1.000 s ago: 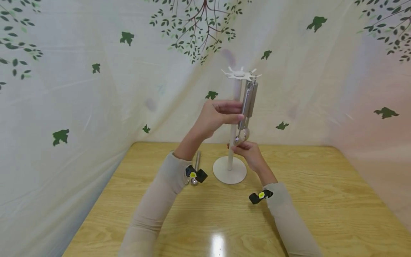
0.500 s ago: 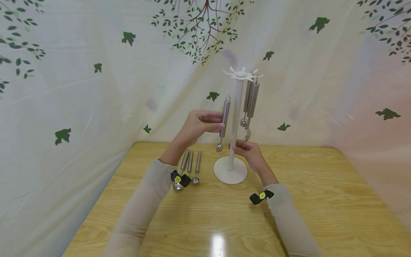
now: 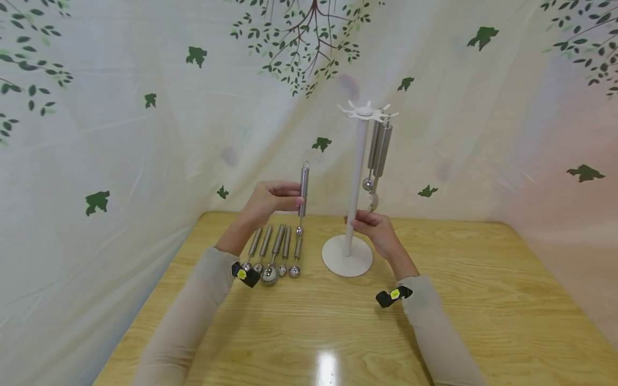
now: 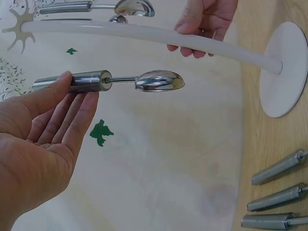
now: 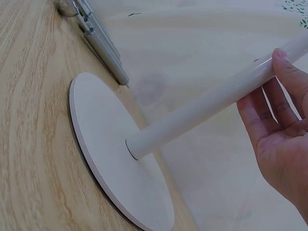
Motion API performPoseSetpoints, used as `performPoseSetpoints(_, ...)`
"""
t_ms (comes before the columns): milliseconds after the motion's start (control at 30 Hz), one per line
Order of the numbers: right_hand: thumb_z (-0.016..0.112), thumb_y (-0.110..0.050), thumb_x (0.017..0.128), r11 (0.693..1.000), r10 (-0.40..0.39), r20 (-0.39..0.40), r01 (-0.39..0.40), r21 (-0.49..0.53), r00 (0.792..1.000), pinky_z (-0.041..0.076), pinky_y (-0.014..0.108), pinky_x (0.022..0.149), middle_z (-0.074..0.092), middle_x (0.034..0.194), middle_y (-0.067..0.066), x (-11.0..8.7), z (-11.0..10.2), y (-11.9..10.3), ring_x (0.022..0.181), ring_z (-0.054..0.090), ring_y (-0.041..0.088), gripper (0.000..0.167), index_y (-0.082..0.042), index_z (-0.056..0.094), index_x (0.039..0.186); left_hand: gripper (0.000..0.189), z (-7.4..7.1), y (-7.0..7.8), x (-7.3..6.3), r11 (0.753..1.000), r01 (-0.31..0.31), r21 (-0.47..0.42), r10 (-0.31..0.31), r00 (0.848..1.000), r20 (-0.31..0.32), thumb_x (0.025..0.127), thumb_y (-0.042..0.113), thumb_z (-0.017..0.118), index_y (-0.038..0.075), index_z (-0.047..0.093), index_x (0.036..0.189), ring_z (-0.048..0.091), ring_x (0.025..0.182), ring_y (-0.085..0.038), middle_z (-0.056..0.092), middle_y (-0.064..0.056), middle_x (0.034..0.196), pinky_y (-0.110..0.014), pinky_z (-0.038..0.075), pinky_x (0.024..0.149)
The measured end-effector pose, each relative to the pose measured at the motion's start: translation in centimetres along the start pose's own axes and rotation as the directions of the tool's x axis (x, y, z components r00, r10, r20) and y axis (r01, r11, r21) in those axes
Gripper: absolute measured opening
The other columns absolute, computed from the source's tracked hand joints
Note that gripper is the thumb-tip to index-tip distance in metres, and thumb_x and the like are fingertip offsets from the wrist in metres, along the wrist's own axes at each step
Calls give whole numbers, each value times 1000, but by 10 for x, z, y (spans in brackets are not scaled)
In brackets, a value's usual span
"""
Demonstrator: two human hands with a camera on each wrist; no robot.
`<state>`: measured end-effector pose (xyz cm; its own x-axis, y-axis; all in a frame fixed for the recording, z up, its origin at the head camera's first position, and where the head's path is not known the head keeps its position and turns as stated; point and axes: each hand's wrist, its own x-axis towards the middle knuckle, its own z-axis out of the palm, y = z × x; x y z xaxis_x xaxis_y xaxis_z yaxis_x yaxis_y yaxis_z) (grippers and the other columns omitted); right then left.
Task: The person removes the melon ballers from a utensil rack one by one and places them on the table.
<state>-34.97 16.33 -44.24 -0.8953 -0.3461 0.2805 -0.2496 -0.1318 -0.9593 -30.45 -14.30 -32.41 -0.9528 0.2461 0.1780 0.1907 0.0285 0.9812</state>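
My left hand (image 3: 275, 198) pinches a steel melon baller (image 3: 303, 185) by its handle, upright with its ring at the top. In the left wrist view the baller's oval bowl (image 4: 160, 81) points away from the fingers. My right hand (image 3: 376, 230) grips the lower pole of a white hanging stand (image 3: 358, 171), thumb and fingers around it. On the right side of the stand's hooked top (image 3: 365, 112), more melon ballers (image 3: 383, 150) hang with their bowls down. The left hand is apart from the stand, to its left.
Several more melon ballers (image 3: 277, 241) lie in a row on the wooden table (image 3: 434, 321), left of the stand's round base (image 3: 333, 262), bowls toward me. A pale leaf-patterned cloth (image 3: 159, 134) hangs behind the table.
My left hand has moved left and down from beside the hanging ballers, carrying the melon baller away from the stand. The lying row shows more fully. The right hand stays on the pole.
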Motion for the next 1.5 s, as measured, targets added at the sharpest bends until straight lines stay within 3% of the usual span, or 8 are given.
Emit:
performPoseSetpoints(133, 69, -12, 97, 1000, 15, 1, -15, -8, 1000, 58, 24, 98, 69, 127, 25, 0, 0, 0, 106, 72, 11, 41, 9, 62, 131, 37, -14, -10, -4, 999, 35, 9, -35, 999, -26, 91, -1, 73, -6, 66, 127, 77, 88, -15, 79, 0, 97, -36, 63, 88)
performPoseSetpoints(433, 69, -13, 98, 1000, 9, 3, -9, -12, 1000, 57, 24, 98, 78, 110, -3, 0, 1, -1, 106, 72, 10, 41, 8, 62, 132, 39, -42, -30, -16, 995, 80, 56, -77, 995, -59, 93, -2, 70, -11, 61, 130, 76, 87, -13, 77, 3, 96, -35, 63, 87)
performPoseSetpoints(700, 68, -15, 99, 1000, 16, 11, -16, -23, 1000, 56, 23, 99, 77, 108, -9, 0, 0, 0, 107, 71, 10, 47, 13, 56, 135, 43, -70, -47, -26, 981, 165, 98, -157, 984, -89, 93, 1, 71, -11, 58, 133, 74, 88, -11, 76, 3, 100, -36, 62, 91)
performPoseSetpoints(800, 69, -17, 98, 999, 21, 7, -20, -30, 1000, 56, 23, 100, 77, 111, -5, 0, 0, 0, 108, 71, 11, 45, 9, 60, 134, 44, -81, -54, -30, 975, 183, 128, -172, 981, -92, 94, 1, 70, -13, 57, 133, 74, 90, -12, 76, -2, 105, -37, 62, 92)
performPoseSetpoints(933, 70, -17, 98, 999, 19, 2, -19, -35, 1000, 57, 24, 100, 75, 121, 12, -1, 0, 0, 108, 71, 12, 41, 5, 63, 132, 46, -93, -64, -35, 964, 216, 156, -202, 974, -102, 94, 2, 71, -13, 56, 135, 75, 96, -16, 73, -18, 119, -37, 61, 93)
performPoseSetpoints(1100, 70, -16, 97, 999, 25, -4, -25, -32, 1000, 57, 25, 99, 68, 127, 26, 0, 1, -1, 108, 71, 11, 44, 9, 61, 132, 48, -105, -76, -40, 954, 247, 170, -230, 967, -113, 96, 3, 69, -11, 53, 139, 71, 112, -29, 60, -30, 136, -39, 60, 96)
performPoseSetpoints(1300, 71, -16, 97, 999, 30, -13, -30, -12, 999, 57, 23, 98, 78, 114, 3, -1, 2, -1, 107, 72, 10, 44, 9, 61, 132, 51, -118, -89, -45, 947, 254, 195, -237, 966, -105, 97, 6, 68, -10, 50, 143, 72, 105, -17, 56, -32, 140, -40, 59, 99)
performPoseSetpoints(1500, 70, -13, 97, 1000, 15, -7, -15, -7, 1000, 57, 23, 97, 78, 106, -9, 0, 1, 0, 107, 71, 10, 44, 11, 59, 132, 52, -130, -102, -47, 961, 244, 129, -230, 966, -120, 96, 2, 68, -16, 48, 140, 73, 90, -7, 72, -18, 122, -34, 62, 92)
